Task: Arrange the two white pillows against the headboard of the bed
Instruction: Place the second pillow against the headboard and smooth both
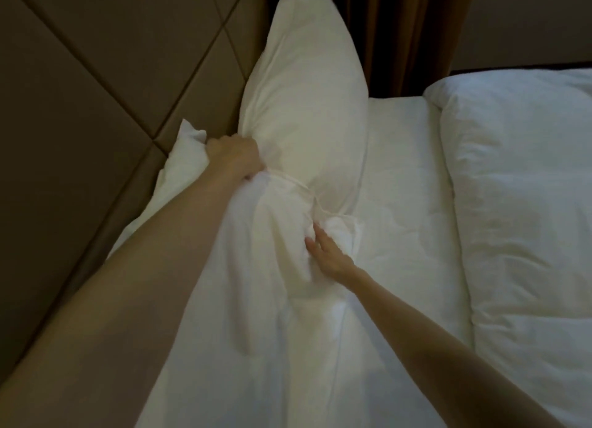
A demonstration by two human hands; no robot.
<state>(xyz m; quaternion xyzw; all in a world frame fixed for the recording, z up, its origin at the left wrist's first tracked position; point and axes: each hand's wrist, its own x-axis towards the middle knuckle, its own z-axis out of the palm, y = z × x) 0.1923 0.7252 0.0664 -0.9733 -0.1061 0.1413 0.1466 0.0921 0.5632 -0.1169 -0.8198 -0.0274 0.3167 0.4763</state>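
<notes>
A white pillow [304, 84] stands on edge against the brown padded headboard [96, 75], reaching toward the far corner. A second white pillow [256, 299] lies nearer me along the headboard, its far end meeting the first. My left hand [234, 157] grips bunched white fabric where the two pillows meet, close to the headboard. My right hand [326, 251] presses with spread fingers into the fabric on the mattress side of the near pillow; whether it pinches fabric is unclear.
The white sheet of the mattress [400, 203] runs down the middle. A folded white duvet [525, 203] lies along the right. A brown curtain [410, 27] hangs beyond the far end of the bed.
</notes>
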